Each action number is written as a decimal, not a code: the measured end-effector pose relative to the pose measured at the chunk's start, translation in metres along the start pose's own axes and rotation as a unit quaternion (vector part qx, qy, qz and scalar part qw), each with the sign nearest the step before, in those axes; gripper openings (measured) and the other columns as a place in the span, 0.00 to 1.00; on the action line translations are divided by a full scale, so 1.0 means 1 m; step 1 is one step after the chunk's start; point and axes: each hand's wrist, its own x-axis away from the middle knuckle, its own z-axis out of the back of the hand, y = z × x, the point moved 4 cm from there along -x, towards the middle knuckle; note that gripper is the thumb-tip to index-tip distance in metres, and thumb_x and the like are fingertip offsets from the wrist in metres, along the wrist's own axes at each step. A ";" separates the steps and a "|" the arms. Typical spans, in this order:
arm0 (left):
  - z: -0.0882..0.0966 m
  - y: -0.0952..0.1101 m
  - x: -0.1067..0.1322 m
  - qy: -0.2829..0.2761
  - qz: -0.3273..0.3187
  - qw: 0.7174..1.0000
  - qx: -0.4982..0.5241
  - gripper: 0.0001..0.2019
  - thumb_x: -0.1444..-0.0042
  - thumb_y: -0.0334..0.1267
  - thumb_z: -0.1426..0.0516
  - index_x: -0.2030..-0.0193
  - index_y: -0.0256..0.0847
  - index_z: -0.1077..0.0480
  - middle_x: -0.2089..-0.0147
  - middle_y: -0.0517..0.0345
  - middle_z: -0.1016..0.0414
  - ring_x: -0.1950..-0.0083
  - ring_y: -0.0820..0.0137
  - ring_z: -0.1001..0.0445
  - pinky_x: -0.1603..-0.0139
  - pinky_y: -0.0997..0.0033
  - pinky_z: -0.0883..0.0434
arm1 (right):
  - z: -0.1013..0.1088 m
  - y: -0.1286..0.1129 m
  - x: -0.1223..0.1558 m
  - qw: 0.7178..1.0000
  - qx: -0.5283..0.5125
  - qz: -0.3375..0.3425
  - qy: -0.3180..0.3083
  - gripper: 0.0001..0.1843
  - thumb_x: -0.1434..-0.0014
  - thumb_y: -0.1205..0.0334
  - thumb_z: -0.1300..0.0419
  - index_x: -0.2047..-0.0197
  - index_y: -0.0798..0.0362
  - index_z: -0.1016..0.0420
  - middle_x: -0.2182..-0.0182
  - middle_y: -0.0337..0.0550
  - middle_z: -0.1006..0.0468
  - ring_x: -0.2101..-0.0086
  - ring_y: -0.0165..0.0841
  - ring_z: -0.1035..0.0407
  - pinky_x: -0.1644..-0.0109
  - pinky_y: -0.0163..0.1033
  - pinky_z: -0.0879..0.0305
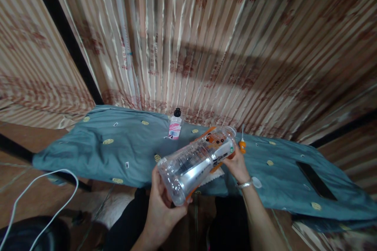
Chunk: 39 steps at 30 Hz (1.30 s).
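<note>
A large clear plastic bottle (191, 164) with an orange and silver label lies tilted in my two hands, above the cloth-covered surface. Fingers of my left hand (165, 200) wrap around its base at the lower left. My right hand (235, 164), with a silver bangle at the wrist, grips it near the neck end at the upper right. Behind the large bottle stands a small bottle (174, 127) with a black cap and a pink label. Under it a whitish piece with a zigzag edge (214, 176) shows in part. The large bottle looks see-through.
To the right of my right hand are a small orange item with a thin pale stem (242, 145) and a round whitish disc (257, 182). A dark flat phone-like slab (315, 180) lies farther right on the teal cloth (97, 157). A striped curtain (191, 47) hangs behind.
</note>
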 end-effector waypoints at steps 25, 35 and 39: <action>0.000 0.014 0.002 0.058 -0.054 0.994 -0.078 0.45 0.61 0.44 0.25 0.35 0.42 0.34 0.44 0.46 0.17 0.44 0.50 0.17 0.45 0.57 0.19 | -0.005 -0.005 0.003 0.999 -0.033 -0.013 -0.005 0.36 0.57 0.49 0.21 0.47 0.47 0.25 0.52 0.47 0.14 0.52 0.48 0.18 0.42 0.53 0.22; 0.007 0.018 -0.008 0.054 -0.065 0.992 -0.097 0.49 0.62 0.53 0.23 0.33 0.40 0.33 0.40 0.41 0.19 0.39 0.47 0.20 0.39 0.53 0.23 | -0.009 -0.015 0.004 0.998 -0.062 -0.028 -0.012 0.35 0.57 0.50 0.22 0.46 0.47 0.26 0.51 0.47 0.14 0.50 0.48 0.18 0.41 0.52 0.23; 0.008 0.013 -0.007 0.055 -0.063 0.991 -0.104 0.48 0.58 0.55 0.24 0.32 0.43 0.35 0.39 0.42 0.20 0.40 0.48 0.19 0.39 0.52 0.23 | -0.009 -0.017 0.004 0.998 -0.057 -0.031 -0.010 0.36 0.57 0.49 0.22 0.46 0.47 0.26 0.50 0.47 0.14 0.50 0.49 0.18 0.41 0.53 0.23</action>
